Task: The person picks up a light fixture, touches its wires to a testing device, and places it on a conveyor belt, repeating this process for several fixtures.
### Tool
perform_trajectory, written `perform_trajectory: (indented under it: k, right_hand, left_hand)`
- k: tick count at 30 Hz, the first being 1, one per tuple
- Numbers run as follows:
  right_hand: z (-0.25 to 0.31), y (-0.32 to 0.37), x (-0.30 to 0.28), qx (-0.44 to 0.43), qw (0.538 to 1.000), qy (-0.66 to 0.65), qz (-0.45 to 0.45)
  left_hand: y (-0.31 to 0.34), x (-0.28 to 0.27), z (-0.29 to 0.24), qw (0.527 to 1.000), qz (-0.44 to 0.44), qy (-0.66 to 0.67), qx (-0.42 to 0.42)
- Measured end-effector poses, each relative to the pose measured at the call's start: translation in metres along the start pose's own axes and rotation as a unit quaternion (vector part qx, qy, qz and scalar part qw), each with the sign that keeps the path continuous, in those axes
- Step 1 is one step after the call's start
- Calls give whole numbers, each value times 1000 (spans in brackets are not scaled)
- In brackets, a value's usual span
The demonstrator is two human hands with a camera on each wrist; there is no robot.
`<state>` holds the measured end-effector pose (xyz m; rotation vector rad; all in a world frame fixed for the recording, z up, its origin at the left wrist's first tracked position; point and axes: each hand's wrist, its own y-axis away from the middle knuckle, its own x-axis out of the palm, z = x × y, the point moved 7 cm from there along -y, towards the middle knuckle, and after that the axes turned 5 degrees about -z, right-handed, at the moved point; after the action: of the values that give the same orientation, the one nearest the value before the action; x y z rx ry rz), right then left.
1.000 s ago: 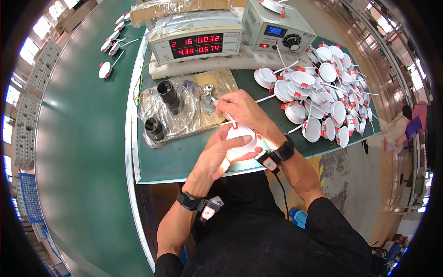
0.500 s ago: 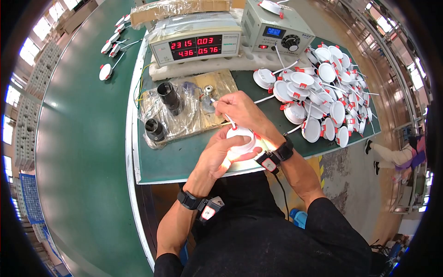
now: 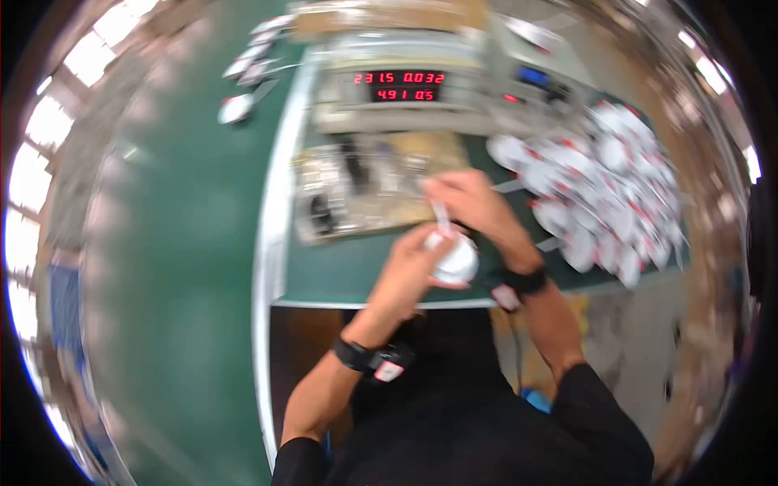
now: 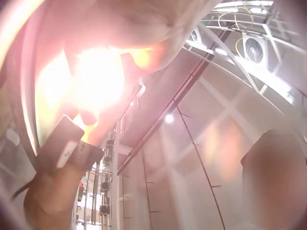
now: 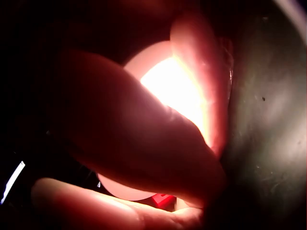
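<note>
And up jumped the meter [image 3: 405, 85] reading, lower left, 4.36 to 4.91 — over the tabletop [image 3: 332, 271], near its edge, the left hand [image 3: 409, 269] curled round the lit downlight [image 3: 458, 263], the right hand [image 3: 474, 201] pinching its cable [image 3: 441, 215] — power, seemingly, was still getting through.

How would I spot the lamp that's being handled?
Find the red-digit meter at the back of the green table, then look to the near edge. There the left hand grips a round white lamp whose cord leads up to the right hand. Unlike the lamps heaped to the right, it is held and its face glows.
</note>
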<state>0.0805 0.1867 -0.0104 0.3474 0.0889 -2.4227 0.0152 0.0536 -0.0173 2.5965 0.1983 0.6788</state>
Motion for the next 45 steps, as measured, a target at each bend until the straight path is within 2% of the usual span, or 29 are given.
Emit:
perform_trajectory:
  k: [1, 2, 3, 4, 5, 6, 7, 8, 9, 11, 12, 13, 14, 16, 18, 20, 21, 25, 28, 31, 32, 35, 36, 39, 40, 41, 42, 44, 45]
  right_hand:
    - [-11, 1, 0, -67, 996, -62, -13]
    - [21, 14, -6, -56, 993, 97, -22]
    - [4, 12, -6, 12, 1000, 14, 10]
    - [-22, 9, -16, -24, 997, -65, 20]
    - [-10, 20, -19, 16, 996, -86, -7]
    - [-3, 23, -26, 20, 998, -56, -14]
    - [0, 29, -33, -5, 1000, -24, -19]
    - [0, 32, -35, -18, 999, -34, -4]
    - [5, 35, -31, -25, 999, -33, -2]
    - [33, 56, -18, -39, 999, 9, -21]
    - [54, 66, -14, -42, 998, 24, -34]
    - [58, 65, -13, -30, 999, -10, -29]
    - [61, 66, -15, -23, 999, -30, -30]
    - [73, 70, -18, -2, 998, -58, -32]
    - [76, 71, -22, 7, 998, -57, -38]
    - [73, 78, -27, 15, 997, -47, -53]
    - [72, 83, -30, 27, 996, -47, -65]
    - [62, 96, -40, 41, 996, -36, -77]
    - [63, 102, -45, 96, 992, -27, -82]
    - [61, 105, -44, 106, 989, -19, -104]
    - [60, 104, -43, 102, 988, -21, -111]
    - [64, 97, -40, 83, 991, -8, -102]
    - [68, 96, -39, 83, 992, -6, -92]
    - [79, 97, -36, 72, 996, -11, -57]
    - [80, 99, -32, 60, 997, -22, -41]
    - [79, 100, -26, 47, 998, -32, -23]
    - [77, 99, -19, 21, 999, -45, -23]
    - [78, 90, 2, -52, 996, -66, -40]
    - [85, 86, 12, -98, 991, -75, -56]
  left_hand:
    - [9, -18, -5, 988, -21, -67, 140]
    - [40, -39, -22, 971, -90, -123, 183]
    - [81, -62, -46, 951, -143, -186, 200]
    - [126, -104, -54, 905, -276, -223, 235]
    - [174, -136, -53, 844, -393, -261, 254]
    - [225, -179, -49, 717, -496, -339, 354]
    - [281, -211, -29, 601, -579, -447, 321]
    - [336, -230, -15, 557, -621, -465, 296]
    - [383, -256, 17, 538, -616, -520, 245]
    - [475, -284, 70, 510, -734, -449, -24]
    - [520, -294, 100, 496, -747, -410, -170]
    - [581, -340, 152, 338, -763, -532, -144]
    - [592, -337, 149, 190, -720, -642, -186]
    - [574, -332, 79, 391, -701, -578, -147]
    - [491, -305, -25, 542, -634, -540, -115]
    - [395, -282, -109, 608, -562, -560, 17]
    - [343, -280, -146, 627, -523, -576, 39]
    - [140, -318, -244, 695, -383, -596, 123]
    - [-8, -392, -284, 594, -366, -683, 216]
    - [-102, -364, -313, 588, -363, -676, 258]
    - [-132, -377, -315, 523, -368, -701, 316]
    - [-157, -392, -325, 567, -351, -676, 314]
    - [-145, -386, -324, 531, -364, -683, 346]
    - [-88, -356, -312, 541, -318, -722, 293]
    - [-60, -358, -303, 580, -325, -709, 235]
    - [-28, -352, -292, 628, -318, -660, 262]
    - [7, -346, -273, 773, -358, -469, 234]
    - [74, -269, -239, 849, -322, -333, 255]
    - [99, -219, -219, 878, -277, -316, 230]
